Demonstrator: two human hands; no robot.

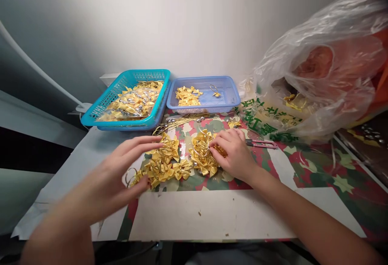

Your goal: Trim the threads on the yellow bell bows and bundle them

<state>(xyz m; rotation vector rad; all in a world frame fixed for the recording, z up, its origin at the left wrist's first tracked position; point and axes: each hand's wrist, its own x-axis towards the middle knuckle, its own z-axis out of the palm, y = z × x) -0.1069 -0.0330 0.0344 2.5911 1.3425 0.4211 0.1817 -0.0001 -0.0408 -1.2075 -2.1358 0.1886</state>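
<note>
Two heaps of yellow ribbon bows with gold ties lie side by side on the patterned table cover. My left hand [121, 172], slightly blurred, is spread with fingers and thumb apart around the left side of the left heap [163, 164]; nothing is held in it. Over the right heap [203, 155], my right hand [232, 151] has its thumb and fingertips pinched together at the gold ties of a bow. Small silver beads show among the bows of the right heap.
Behind, a teal basket [124, 124] holds bagged bows and silver beads; a blue basket [206, 109] holds loose bows. Black-bladed snips [263, 143] lie right of my right hand. A large clear plastic bag [318, 75] stands at right. White board [188, 216] lines the front edge.
</note>
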